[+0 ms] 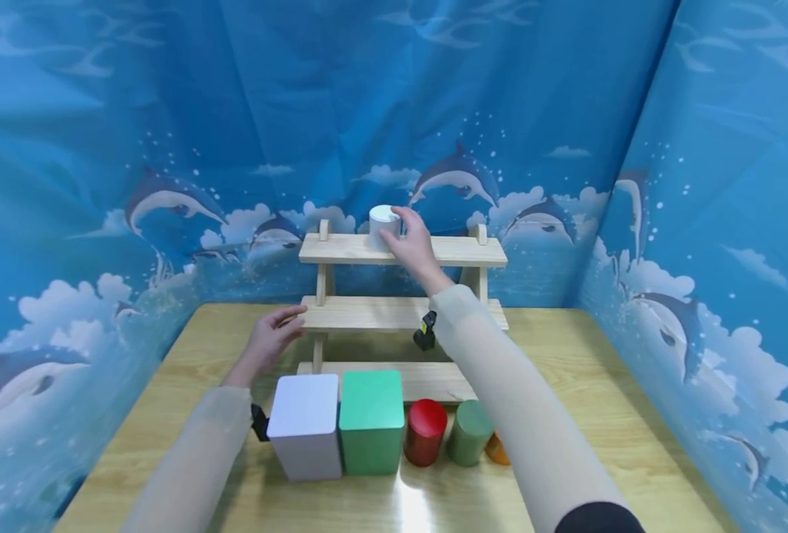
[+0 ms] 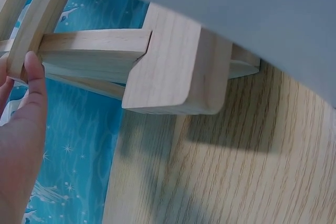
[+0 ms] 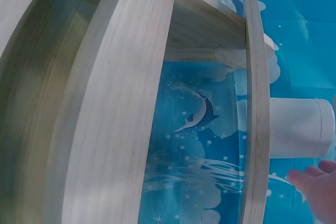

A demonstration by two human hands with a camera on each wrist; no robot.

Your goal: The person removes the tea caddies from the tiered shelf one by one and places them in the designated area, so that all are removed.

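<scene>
A three-tiered wooden display shelf (image 1: 360,314) stands at the back of the table. On its top board is an upright white cylinder (image 1: 379,231), also seen beyond the board's edge in the right wrist view. My right hand (image 1: 416,248) holds this cylinder from the right, with the thumb across its front and a finger by its lid. Lower fingers show a little apart from the white side in the right wrist view. At the middle board's left end, my left hand (image 1: 270,344) pinches the board edge between thumb and fingers; the left wrist view shows this contact.
In front of the shelf stand a white box (image 1: 305,429), a green box (image 1: 371,426), a red cylinder (image 1: 425,433) and a green cylinder (image 1: 470,437). An orange object (image 1: 498,450) is partly behind my right sleeve. Blue dolphin-print curtains enclose the wooden table (image 1: 607,385).
</scene>
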